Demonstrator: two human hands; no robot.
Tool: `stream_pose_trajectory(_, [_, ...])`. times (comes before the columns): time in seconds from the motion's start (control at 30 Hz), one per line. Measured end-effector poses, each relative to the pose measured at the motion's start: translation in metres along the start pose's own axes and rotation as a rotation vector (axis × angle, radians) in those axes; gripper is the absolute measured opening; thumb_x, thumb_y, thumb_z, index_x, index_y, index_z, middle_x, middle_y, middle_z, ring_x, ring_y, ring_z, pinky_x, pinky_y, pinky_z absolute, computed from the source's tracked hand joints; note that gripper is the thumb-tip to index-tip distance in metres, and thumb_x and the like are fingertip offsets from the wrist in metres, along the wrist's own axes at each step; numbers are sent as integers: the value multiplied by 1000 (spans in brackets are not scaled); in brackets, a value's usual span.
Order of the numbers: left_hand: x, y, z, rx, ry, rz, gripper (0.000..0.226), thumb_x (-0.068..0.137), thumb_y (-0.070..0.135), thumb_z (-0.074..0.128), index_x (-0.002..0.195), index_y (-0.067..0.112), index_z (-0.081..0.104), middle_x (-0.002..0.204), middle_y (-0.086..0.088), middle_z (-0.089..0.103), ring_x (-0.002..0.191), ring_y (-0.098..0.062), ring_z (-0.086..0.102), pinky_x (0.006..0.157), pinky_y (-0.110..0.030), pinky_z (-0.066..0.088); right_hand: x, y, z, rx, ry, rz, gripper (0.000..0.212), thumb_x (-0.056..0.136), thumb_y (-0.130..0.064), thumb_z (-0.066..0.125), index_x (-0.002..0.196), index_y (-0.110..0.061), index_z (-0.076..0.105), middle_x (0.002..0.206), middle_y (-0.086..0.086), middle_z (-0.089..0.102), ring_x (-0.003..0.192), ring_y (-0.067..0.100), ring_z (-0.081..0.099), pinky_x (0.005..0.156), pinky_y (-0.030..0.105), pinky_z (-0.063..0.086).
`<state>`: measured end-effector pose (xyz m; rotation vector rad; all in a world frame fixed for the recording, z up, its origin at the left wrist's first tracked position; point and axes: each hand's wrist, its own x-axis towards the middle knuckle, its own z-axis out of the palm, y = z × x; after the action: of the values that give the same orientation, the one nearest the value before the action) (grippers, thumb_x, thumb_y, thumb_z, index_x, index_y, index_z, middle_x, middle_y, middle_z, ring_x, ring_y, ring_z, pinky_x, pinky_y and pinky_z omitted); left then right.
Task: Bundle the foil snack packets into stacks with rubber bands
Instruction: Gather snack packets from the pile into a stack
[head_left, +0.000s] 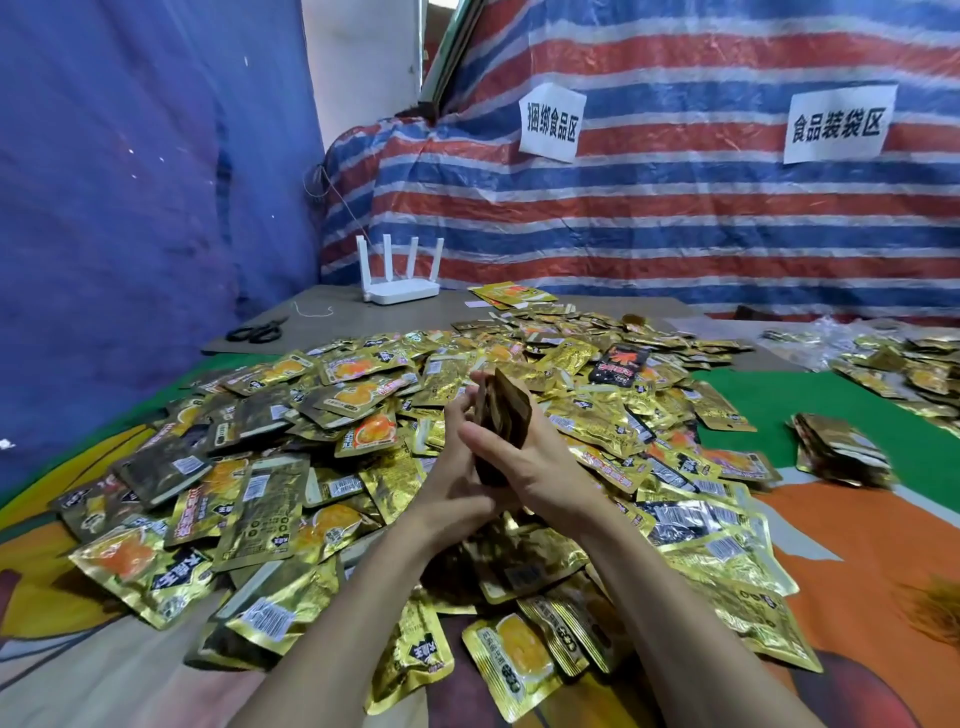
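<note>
A stack of gold foil packets (503, 415) stands upright on edge above the big loose heap of foil snack packets (291, 467). My left hand (457, 483) presses its left side and my right hand (524, 462) wraps round its right side and bottom, so both grip it. I cannot see a rubber band on the stack. A pile of orange rubber bands (935, 605) lies at the right edge. A finished-looking stack of packets (841, 449) rests to the right on the green cloth.
A white router (400, 283) and black scissors (257, 331) sit on the grey board at the back left. More packets (904, 364) lie at the far right. Striped tarpaulin with two paper signs (550, 122) hangs behind.
</note>
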<state>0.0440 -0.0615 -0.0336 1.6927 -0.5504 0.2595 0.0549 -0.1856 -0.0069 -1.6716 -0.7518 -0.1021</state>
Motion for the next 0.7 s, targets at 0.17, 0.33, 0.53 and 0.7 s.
stream_pose_trajectory(0.17, [4,6,0,-126,136,24,64,65,39,76,119,12,56,98,8,71,89,3,66,75,-16,52,-2,8,-4,9,-41,93,99,66,-46,85,151,-34,34,141,-15,51,132,-1,49,109,21,42])
stream_pose_trajectory(0.33, [3,-6,-13,-209,110,-76,43,56,21,80,98,14,71,88,0,76,84,-16,73,70,-26,56,-2,14,-18,280,-80,153,85,73,-11,81,148,-21,41,141,8,57,130,22,57,104,37,49])
stream_pose_trajectory(0.53, [4,-8,-10,-172,79,-44,31,67,9,74,95,22,77,97,-11,76,93,-29,72,76,-36,61,-5,13,-15,497,-81,186,69,70,5,54,138,-7,48,127,18,57,118,30,55,103,48,41])
stream_pose_trajectory(0.7, [7,-10,-6,-133,303,-76,9,65,8,62,72,12,67,68,-9,60,63,-27,55,59,-44,47,-4,2,-15,344,242,162,49,79,-3,51,129,-2,56,123,20,65,112,31,64,92,44,53])
